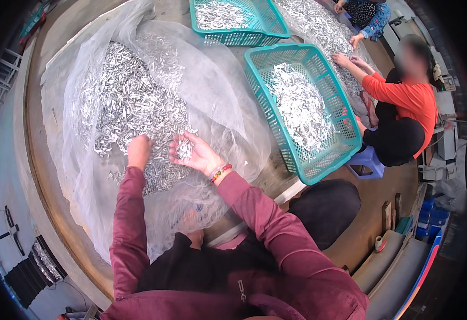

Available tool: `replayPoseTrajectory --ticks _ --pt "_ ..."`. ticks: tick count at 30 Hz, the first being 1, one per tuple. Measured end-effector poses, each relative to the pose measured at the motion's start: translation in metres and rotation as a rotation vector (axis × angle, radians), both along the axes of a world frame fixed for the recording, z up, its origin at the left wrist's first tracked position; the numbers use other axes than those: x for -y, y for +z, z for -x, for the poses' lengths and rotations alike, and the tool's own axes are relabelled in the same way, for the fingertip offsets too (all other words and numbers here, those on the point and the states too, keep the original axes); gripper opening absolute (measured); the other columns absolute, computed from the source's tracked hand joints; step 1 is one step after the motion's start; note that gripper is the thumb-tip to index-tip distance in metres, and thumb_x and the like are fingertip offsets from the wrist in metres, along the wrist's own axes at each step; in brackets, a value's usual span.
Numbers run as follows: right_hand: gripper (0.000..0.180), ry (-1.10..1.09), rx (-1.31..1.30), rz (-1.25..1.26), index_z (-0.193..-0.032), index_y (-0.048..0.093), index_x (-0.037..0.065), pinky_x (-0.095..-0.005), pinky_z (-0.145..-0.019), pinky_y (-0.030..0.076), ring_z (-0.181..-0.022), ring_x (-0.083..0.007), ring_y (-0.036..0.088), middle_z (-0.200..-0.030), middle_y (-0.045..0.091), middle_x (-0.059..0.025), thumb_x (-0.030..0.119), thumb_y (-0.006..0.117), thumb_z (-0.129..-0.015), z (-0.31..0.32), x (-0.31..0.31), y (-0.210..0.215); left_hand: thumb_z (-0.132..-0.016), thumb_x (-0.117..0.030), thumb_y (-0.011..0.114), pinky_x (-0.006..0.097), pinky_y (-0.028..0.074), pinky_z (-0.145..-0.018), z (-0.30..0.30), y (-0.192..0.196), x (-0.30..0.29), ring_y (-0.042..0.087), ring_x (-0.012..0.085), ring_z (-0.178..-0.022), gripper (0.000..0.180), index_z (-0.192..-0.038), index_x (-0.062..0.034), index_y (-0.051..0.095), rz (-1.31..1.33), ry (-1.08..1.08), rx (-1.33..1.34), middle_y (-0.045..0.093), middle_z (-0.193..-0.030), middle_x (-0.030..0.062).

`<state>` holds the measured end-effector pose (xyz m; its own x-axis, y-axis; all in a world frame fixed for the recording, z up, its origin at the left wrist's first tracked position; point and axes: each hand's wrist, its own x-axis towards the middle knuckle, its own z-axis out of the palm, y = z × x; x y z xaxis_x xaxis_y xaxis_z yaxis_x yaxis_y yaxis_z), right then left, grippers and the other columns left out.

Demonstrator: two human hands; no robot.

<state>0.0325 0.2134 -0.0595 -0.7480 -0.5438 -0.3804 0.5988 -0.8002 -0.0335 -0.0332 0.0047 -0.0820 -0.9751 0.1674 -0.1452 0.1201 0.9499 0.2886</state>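
Note:
A broad heap of small, silvery, stick-like pieces [132, 90] lies on a sheer white net [223, 106] in front of me. At the heap's near side, my left hand [139, 151] points down with its fingers curled together at the pieces; whatever is between the fingertips is hidden. Just to its right, my right hand [199, 156] is turned palm up, its fingers cupped around a small batch of silvery pieces [184, 149]. A bracelet of red beads [221, 171] circles the right wrist.
Right of the net stands a green plastic basket [311, 178] holding paler pieces, with another green basket [239, 38] beyond it. A person in orange [409, 98] and one in a blue patterned sleeve [376, 25] handle a second heap [324, 26]. A blue stool [367, 160] is nearby.

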Motion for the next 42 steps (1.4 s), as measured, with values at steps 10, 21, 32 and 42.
replayPoseTrajectory --ticks 10,21,32,42 --pt "0.032 -0.049 -0.066 -0.061 -0.12 0.045 -0.001 -0.045 -0.096 0.047 -0.108 -0.0387 0.054 -0.113 0.055 -0.0204 0.019 0.048 -0.096 -0.014 0.015 0.011 -0.092 -0.027 0.055 0.021 0.034 -0.048 -0.019 0.071 0.035 0.042 0.0031 -0.059 0.019 -0.099 -0.0094 0.059 -0.944 0.414 0.544 0.047 -0.069 -0.0059" --pt "0.038 -0.147 0.42 0.732 -0.123 0.047 0.009 -0.0369 -0.09 0.047 -0.108 -0.0223 0.055 -0.119 0.055 -0.0092 0.034 0.044 -0.095 -0.008 0.019 0.0 -0.076 -0.003 0.061 0.039 0.046 -0.084 -0.066 0.161 -0.085 0.053 0.0345 -0.1 0.025 -0.101 -0.0049 0.062 -0.346 -0.539 -0.186 0.053 -0.112 0.0164" --pt "0.036 -0.937 -0.387 -0.751 -0.115 0.05 -0.009 -0.0416 -0.096 0.043 -0.112 -0.0323 0.05 -0.117 0.052 -0.0254 0.019 0.043 -0.093 0.006 -0.241 0.151 -0.081 -0.018 0.065 0.034 0.05 -0.071 -0.028 0.108 0.042 0.064 0.0259 -0.075 0.021 -0.098 -0.0063 0.067 -0.545 0.197 -0.079 0.067 -0.085 0.0123" --pt "0.062 -0.222 0.287 -3.281 -0.121 0.055 0.008 -0.0461 -0.077 0.048 -0.096 -0.0354 0.059 -0.118 0.055 -0.0229 0.057 0.05 -0.084 -0.015 -0.322 0.082 -0.068 -0.013 0.063 0.045 0.049 -0.076 -0.029 -0.047 0.0 0.06 0.0337 -0.086 0.019 -0.086 -0.0072 0.065 -0.217 -0.108 -0.079 0.063 -0.084 0.0146"
